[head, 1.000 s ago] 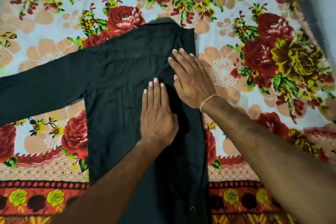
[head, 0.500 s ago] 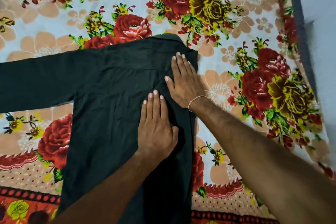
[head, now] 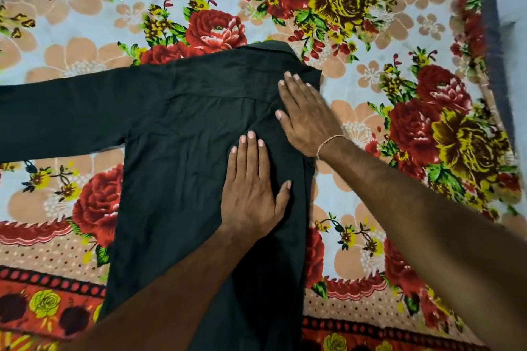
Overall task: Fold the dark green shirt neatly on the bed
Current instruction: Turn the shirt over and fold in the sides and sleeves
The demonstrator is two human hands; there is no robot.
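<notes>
The dark green shirt [head: 176, 151] lies back-up on the bed, collar at the far end. Its right side is folded over onto the body, making a straight right edge. Its left sleeve stretches out flat toward the left edge of the view. My left hand [head: 251, 191] lies palm-down on the middle of the shirt, fingers together. My right hand [head: 306, 120] presses flat on the folded part near the right shoulder, just below the collar. Neither hand grips the cloth.
A floral bedsheet [head: 399, 23] with red and yellow roses covers the bed. Its orange patterned border [head: 51, 302] runs along the near side. The bed's right edge and a grey wall [head: 510, 8] are at the far right.
My right hand has slid up the folded edge toward the shoulder. My left hand stays pressed mid-shirt. The camera view has shifted, so the shirt sits lower in frame.
</notes>
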